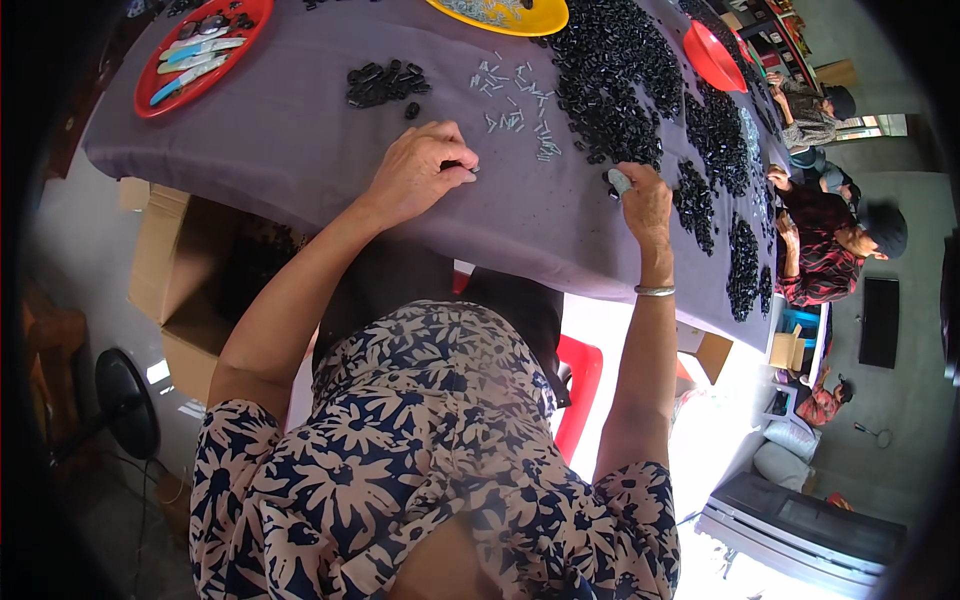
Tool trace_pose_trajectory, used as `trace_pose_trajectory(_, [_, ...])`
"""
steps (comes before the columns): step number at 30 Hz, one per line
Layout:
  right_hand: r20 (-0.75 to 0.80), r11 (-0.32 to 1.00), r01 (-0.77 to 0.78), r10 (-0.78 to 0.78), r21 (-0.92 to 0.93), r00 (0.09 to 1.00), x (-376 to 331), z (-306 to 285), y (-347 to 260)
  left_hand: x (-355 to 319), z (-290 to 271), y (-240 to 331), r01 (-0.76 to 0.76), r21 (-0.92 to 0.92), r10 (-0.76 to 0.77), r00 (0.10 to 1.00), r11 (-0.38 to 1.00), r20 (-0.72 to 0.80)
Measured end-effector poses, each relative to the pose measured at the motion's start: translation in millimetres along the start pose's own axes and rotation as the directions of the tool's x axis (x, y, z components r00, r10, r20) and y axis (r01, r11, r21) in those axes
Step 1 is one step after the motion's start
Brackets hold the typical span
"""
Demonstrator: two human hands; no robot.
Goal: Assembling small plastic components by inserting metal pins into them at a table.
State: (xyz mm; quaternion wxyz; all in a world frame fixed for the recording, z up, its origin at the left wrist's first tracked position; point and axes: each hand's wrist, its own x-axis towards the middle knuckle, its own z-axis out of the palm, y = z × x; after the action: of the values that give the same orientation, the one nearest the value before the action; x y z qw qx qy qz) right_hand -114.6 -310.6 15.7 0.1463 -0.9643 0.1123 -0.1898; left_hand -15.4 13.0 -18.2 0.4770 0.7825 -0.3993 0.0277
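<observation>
My left hand (420,180) is closed in a pinch over the near part of the table, with a small dark thing at its fingertips, mostly hidden. My right hand (648,205) has its fingers curled together at the near edge of the large heap of small black pieces (610,80). A pale grey covering (620,181) shows on one of its fingertips. Small black pieces touch or lie beside that fingertip; whether they are held is unclear. Between and beyond my hands lie scattered small clear pieces (512,121). A smaller pile of black pieces (385,84) lies beyond my left hand.
A purple-grey cloth (300,150) covers the table. At far left, a red tray (262,20) holds blue-and-white handled tools. A yellow dish (545,24) and a red bowl (712,58) stand at the back. People work along the right side. A cardboard box (160,240) stands below left.
</observation>
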Motion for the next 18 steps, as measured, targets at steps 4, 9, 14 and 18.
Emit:
trace_pose_trajectory(4, [0.005, 0.999, 0.016, -0.016, -0.045, 1.000, 1.8, 3.4, -8.2, 1.7, -3.1, 4.6, -0.013, 0.034, 0.013, 1.000, 0.999, 0.025])
trace_pose_trajectory(9, [0.023, 0.999, 0.038, -0.037, -0.039, 0.999, 1.5, 5.2, -14.8, 1.0, -0.1, 0.2, -0.014, 0.021, 0.014, 1.000, 1.000, 0.015])
trace_pose_trajectory(14, [0.029, 0.989, -0.034, 0.030, 0.146, 0.999, -4.1, 4.6, -54.5, -0.7, -2.1, -1.3, -0.037, 0.063, 0.038, 0.999, 0.997, -0.014])
trace_pose_trajectory(18, [0.104, 0.736, -0.036, -0.047, 0.676, 0.993, -20.7, 26.3, -103.1, 2.1, 0.2, 0.1, -0.043, 0.041, 0.043, 0.999, 0.998, 0.005])
